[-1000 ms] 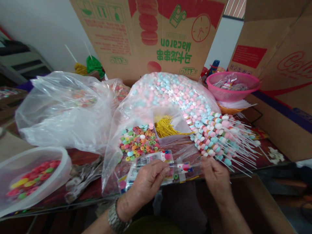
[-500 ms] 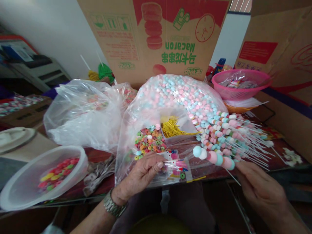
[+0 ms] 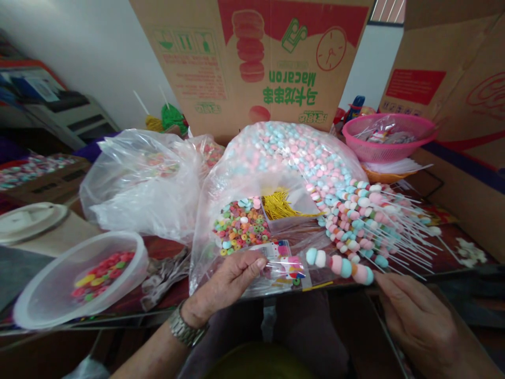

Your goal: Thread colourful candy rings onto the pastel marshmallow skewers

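My left hand [image 3: 236, 279], with a watch on its wrist, pinches a clear printed plastic bag [image 3: 286, 267] at the table's front edge. My right hand [image 3: 418, 316] is closed at the right end of a candy skewer [image 3: 339, 265] of blue, white and pink pieces. The skewer's tip lies close to the bag's right side. Behind my left hand are loose coloured rings [image 3: 240, 226], and beside them a box of gold ties [image 3: 278, 204]. Many finished skewers [image 3: 379, 226] lie piled beyond my right hand.
A large bag of pastel candies [image 3: 292, 147] fills the middle back, before a cardboard box [image 3: 221, 68]. On the left are a clear bag [image 3: 145, 195], a plastic bowl [image 3: 43, 295] and a lidded cup [image 3: 31, 223]. A pink basket [image 3: 390, 145] stands back right.
The skewer in my right hand has moved slightly left and down, its tip now nearer the printed bag. My left hand keeps its hold on the bag. The view has shifted a little.
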Demonstrator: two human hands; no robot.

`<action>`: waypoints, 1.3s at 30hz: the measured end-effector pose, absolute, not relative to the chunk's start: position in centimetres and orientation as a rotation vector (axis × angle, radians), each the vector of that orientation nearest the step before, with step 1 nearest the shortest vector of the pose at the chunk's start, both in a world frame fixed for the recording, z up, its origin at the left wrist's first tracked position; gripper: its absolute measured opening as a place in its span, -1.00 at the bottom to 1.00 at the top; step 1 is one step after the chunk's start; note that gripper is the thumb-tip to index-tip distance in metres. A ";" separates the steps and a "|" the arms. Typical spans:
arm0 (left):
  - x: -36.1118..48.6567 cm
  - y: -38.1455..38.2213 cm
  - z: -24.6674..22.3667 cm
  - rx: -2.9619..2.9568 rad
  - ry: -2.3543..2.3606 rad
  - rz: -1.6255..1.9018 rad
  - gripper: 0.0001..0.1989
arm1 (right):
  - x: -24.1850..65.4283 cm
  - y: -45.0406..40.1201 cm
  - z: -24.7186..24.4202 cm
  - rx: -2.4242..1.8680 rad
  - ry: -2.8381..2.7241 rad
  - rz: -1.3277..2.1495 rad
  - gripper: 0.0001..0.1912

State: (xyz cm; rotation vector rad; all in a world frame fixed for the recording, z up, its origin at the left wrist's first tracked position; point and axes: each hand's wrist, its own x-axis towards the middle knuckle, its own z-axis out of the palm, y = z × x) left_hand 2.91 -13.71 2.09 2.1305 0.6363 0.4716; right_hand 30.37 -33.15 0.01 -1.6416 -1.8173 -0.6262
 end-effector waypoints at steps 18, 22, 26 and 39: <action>3.6 -13.6 1.9 2.324 0.696 0.258 -0.58 | 30.4 -33.6 -0.7 -1.593 -2.009 -0.643 -0.66; 4.6 -13.8 2.3 2.475 0.668 0.292 -0.60 | 29.3 -32.7 -1.1 -1.617 -1.958 -0.282 -0.71; 5.3 -13.5 2.8 2.617 0.514 0.337 -0.60 | 27.8 -31.7 -1.8 -1.668 -1.887 -0.046 -0.70; 6.6 -13.4 2.3 2.873 0.404 0.141 -0.54 | 27.1 -30.9 -2.0 -1.695 -1.947 0.096 -0.71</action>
